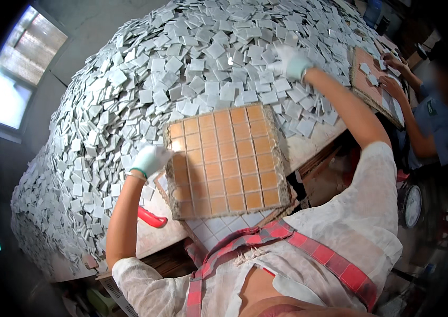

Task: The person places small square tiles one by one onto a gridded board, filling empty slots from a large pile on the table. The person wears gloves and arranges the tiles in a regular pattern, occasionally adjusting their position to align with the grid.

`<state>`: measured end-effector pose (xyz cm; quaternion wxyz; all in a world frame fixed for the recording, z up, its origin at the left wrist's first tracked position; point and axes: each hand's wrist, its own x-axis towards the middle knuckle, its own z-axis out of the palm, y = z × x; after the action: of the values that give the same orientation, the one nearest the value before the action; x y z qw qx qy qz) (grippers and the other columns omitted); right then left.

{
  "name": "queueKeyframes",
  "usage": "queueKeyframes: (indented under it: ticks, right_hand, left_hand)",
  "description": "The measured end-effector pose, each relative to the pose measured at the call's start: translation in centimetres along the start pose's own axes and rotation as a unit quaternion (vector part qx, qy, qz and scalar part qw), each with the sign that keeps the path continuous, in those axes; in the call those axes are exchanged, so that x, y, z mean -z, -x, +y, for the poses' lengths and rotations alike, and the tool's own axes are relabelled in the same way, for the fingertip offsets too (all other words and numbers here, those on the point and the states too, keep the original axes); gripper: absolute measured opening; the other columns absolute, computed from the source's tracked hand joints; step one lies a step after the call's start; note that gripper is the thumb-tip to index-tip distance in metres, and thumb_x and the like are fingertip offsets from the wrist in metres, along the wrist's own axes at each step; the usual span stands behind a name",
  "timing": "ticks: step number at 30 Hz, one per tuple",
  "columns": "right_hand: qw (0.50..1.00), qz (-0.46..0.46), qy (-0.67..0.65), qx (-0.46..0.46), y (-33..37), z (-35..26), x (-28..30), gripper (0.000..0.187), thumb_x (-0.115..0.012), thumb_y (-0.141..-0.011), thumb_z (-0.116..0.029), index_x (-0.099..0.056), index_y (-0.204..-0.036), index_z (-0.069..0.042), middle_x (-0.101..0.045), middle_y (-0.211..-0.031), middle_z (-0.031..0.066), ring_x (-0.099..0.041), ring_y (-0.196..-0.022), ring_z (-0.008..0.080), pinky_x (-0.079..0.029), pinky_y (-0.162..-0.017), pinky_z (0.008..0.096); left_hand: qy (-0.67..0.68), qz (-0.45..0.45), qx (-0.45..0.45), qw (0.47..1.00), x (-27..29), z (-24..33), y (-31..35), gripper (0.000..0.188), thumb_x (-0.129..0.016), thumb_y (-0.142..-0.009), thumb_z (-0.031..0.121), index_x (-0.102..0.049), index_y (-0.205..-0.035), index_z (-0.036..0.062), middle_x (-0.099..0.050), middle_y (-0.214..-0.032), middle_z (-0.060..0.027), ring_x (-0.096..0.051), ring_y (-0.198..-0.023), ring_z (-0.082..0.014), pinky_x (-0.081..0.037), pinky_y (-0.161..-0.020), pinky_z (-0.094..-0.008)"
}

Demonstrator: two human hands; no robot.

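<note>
In front of me lies a square grid tray [225, 158] with orange-brown cells and rough, crusted edges. Every cell I can see in it holds no white tile. My left hand [150, 160], in a white glove with a green cuff, is beside the tray's left edge. Its fingers are bent together, and whatever may be in them is hidden. Up and to the right, my gloved right hand [293, 62] is over a large heap of pale square tiles [197, 64]. Motion smears its fingers. Under the tray, a panel of white tiles [218, 227] sticks out.
A red curved handle [151, 217] rests on the pale tabletop [155, 238] near my left forearm. At the right, another person's hands [391, 84] work at a pinkish board [367, 79] with a few tiles on it. A window [15, 74] is at upper left.
</note>
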<state>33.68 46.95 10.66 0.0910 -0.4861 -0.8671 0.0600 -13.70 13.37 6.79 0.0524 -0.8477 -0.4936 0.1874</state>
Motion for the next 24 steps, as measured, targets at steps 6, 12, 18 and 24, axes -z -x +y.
queueKeyframes:
  ticks: [6, 12, 18, 24]
  right_hand:
    - [0.969, -0.022, 0.245, -0.009, -12.2, -1.7, 1.5, 0.126, -0.086, -0.068, -0.064, -0.018, -0.169, -0.032, -0.015, -0.177, 0.0116, -0.026, -0.158, 0.0419, -0.028, -0.119, 0.0729]
    - [0.996, 0.012, 0.086, -0.036, -13.2, -3.3, 0.1, 0.114, -0.083, -0.071, -0.068, -0.028, -0.166, -0.038, -0.032, -0.171, 0.0009, -0.029, -0.156, 0.0359, -0.027, -0.117, 0.0751]
    - [0.985, 0.036, 0.098, 0.137, -13.0, -1.2, -3.7, 0.077, -0.070, -0.092, -0.053, -0.039, -0.161, -0.040, -0.050, -0.156, 0.0015, -0.057, -0.135, 0.0316, -0.049, -0.109, 0.0488]
    - [0.988, -0.012, 0.133, 0.076, -13.2, -5.4, -2.2, 0.082, -0.072, -0.088, -0.053, -0.038, -0.161, -0.034, -0.056, -0.147, 0.0139, -0.064, -0.122, 0.0369, -0.052, -0.104, 0.0483]
  left_hand:
    - [0.287, 0.323, 0.202, 0.879, 4.7, -4.9, -19.4, 0.057, -0.079, -0.088, 0.033, -0.063, -0.135, 0.0049, -0.071, -0.120, -0.0198, -0.068, -0.111, -0.0391, -0.055, -0.095, -0.0446]
    - [0.307, 0.347, 0.228, 0.857, 8.2, -3.3, -32.6, 0.083, -0.085, -0.081, 0.046, -0.052, -0.147, 0.0075, -0.064, -0.131, -0.0272, -0.064, -0.119, -0.0448, -0.053, -0.101, -0.0473]
    - [0.318, 0.337, 0.312, 0.830, 10.1, -0.3, -36.8, 0.091, -0.087, -0.076, 0.051, -0.048, -0.149, 0.0121, -0.062, -0.134, -0.0295, -0.064, -0.119, -0.0479, -0.054, -0.099, -0.0487]
    - [0.395, 0.333, 0.268, 0.813, 9.2, -1.8, -36.7, 0.109, -0.093, -0.072, 0.037, -0.034, -0.160, 0.0126, -0.063, -0.137, -0.0253, -0.064, -0.125, -0.0406, -0.054, -0.103, -0.0445]
